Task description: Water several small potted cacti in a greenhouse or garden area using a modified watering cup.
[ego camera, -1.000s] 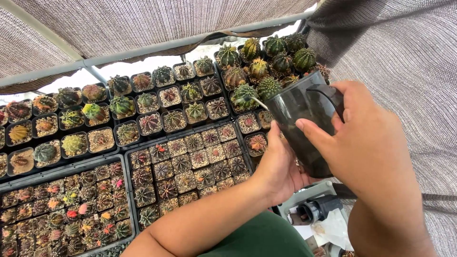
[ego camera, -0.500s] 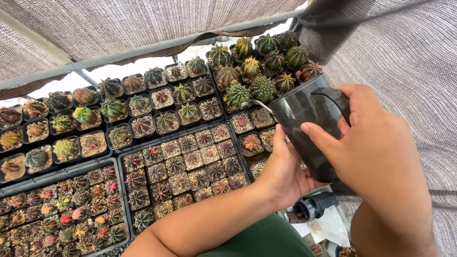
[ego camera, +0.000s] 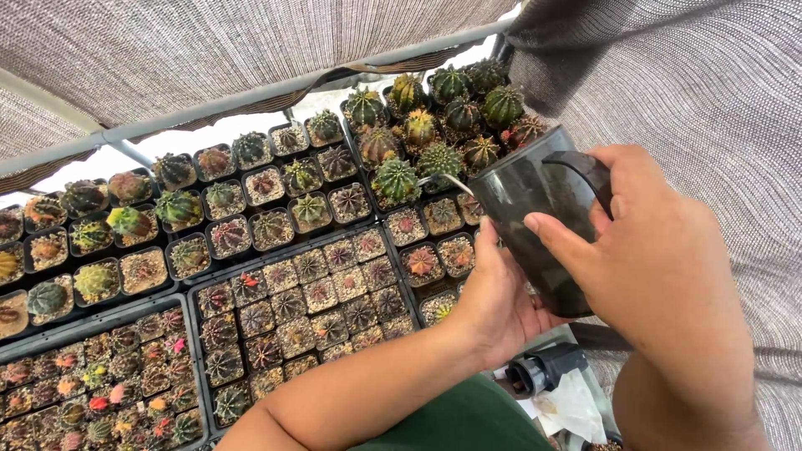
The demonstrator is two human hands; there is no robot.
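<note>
— What's nearest us?
— The left hand point(ego camera: 499, 301), cupped under the dark can point(ego camera: 539, 225), palm against its base.
— And the right hand point(ego camera: 660, 250)?
— Closed round the can's side, thumb across the front, fingers at the handle.
— Where's the can?
— Held tilted above the trays point(ego camera: 200, 288), its thin spout point(ego camera: 447, 179) over a green cactus point(ego camera: 395, 180) beyond.

Both hands hold a dark translucent watering jug point(ego camera: 535, 221), tilted. Right hand point(ego camera: 660, 267) grips its handle side; left hand point(ego camera: 494, 305) supports beneath. Thin curved spout point(ego camera: 447, 179) reaches over a green potted cactus point(ego camera: 395, 180). Black trays of small cacti point(ego camera: 309, 292) lie below.
</note>
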